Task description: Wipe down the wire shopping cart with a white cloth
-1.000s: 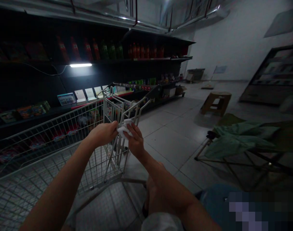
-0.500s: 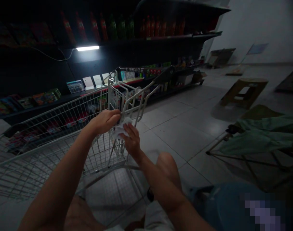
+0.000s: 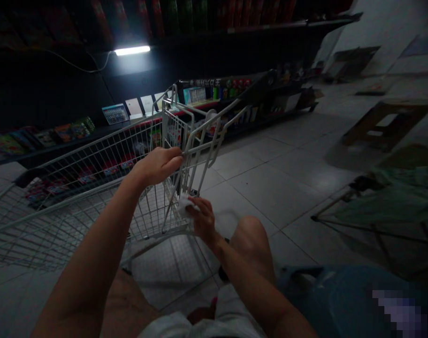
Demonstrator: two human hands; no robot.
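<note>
The left hand (image 3: 158,164) grips the white wire shopping cart (image 3: 104,183); the right hand (image 3: 202,219) pinches a small white cloth (image 3: 183,205), half hidden by bars.

left hand (image 3: 160,164): closed round a wire bar at the cart's (image 3: 94,178) rear end
right hand (image 3: 202,219): presses a white cloth (image 3: 183,205) against a lower upright bar
shelves (image 3: 76,136): beyond the cart, lit by a lamp (image 3: 132,49)
stool (image 3: 386,126): far right, on tiled floor

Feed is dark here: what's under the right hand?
Under the right hand is a white cloth, held against the cart at its lower wire frame. The wire directly beneath the cloth is covered.
</note>
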